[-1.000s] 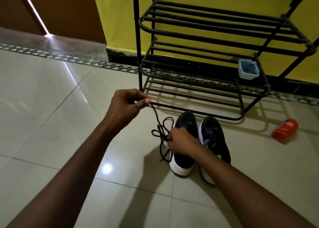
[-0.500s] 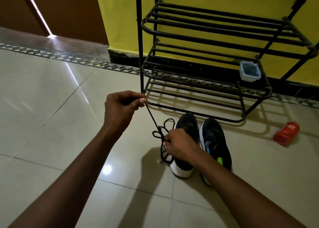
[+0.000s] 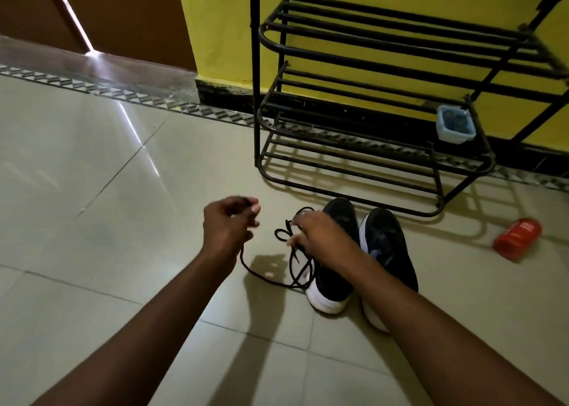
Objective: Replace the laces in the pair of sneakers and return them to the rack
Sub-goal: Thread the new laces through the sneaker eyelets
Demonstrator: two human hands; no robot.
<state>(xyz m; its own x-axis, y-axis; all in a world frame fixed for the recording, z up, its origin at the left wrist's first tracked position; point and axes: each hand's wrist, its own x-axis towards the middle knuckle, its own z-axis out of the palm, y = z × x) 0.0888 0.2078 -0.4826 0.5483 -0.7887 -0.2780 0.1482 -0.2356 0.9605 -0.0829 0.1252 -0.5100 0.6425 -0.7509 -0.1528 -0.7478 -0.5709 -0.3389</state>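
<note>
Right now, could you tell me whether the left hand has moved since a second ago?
Yes: the left hand has drawn back from the rack, toward the person; its lace now sags.

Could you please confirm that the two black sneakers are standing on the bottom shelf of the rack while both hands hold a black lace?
Not quite. The head view shows the sneakers standing on the tiled floor just in front of the rack, not on its bottom shelf. The rest holds: the left hand and the right hand both hold the black lace.
</note>
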